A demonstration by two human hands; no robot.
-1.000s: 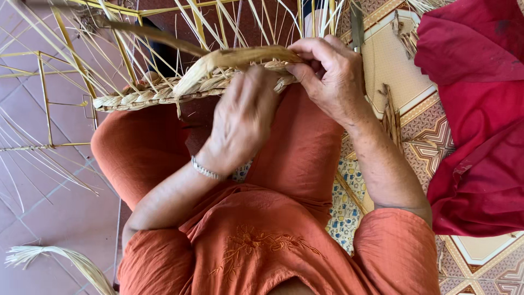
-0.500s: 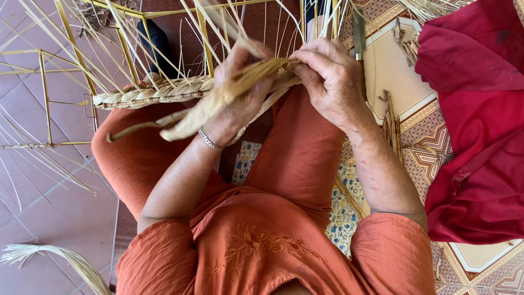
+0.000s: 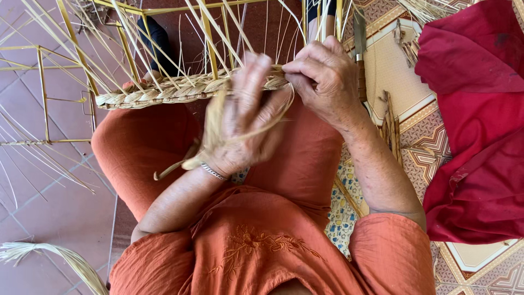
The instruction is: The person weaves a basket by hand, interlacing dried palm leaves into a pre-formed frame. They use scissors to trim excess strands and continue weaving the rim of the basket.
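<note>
Here, I'm watching right hand pinching end of pale braided straw rim, steadying it. Left hand, blurred, closing around flat dry straw strand, drawing it below rim. Thin yellow upright stakes fanning beyond both hands.
</note>
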